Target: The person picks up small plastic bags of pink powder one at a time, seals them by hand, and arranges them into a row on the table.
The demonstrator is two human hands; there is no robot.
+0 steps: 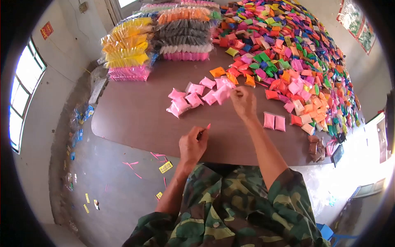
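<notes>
My right hand [243,102] reaches over the table, its fingers pinched at the edge of a light pink packet [222,94]. My left hand [191,145] is closed near the table's front edge. A small pink-red strip [208,126] sticks out between its thumb and fingers; what else the fist may hold is hidden. Several light pink packets [194,99] lie loosely grouped ahead of my hands. Behind them are a few orange packets [217,72]. To the right of my right forearm, two joined pink packets [274,122] lie flat.
A huge heap of small coloured packets [284,45] covers the table's right and back. Stacked clear bags of yellow [125,45] and black packets [183,29] stand at the back left. Pink strips [131,165] and yellow labels [166,166] litter the floor below the brown table [123,111].
</notes>
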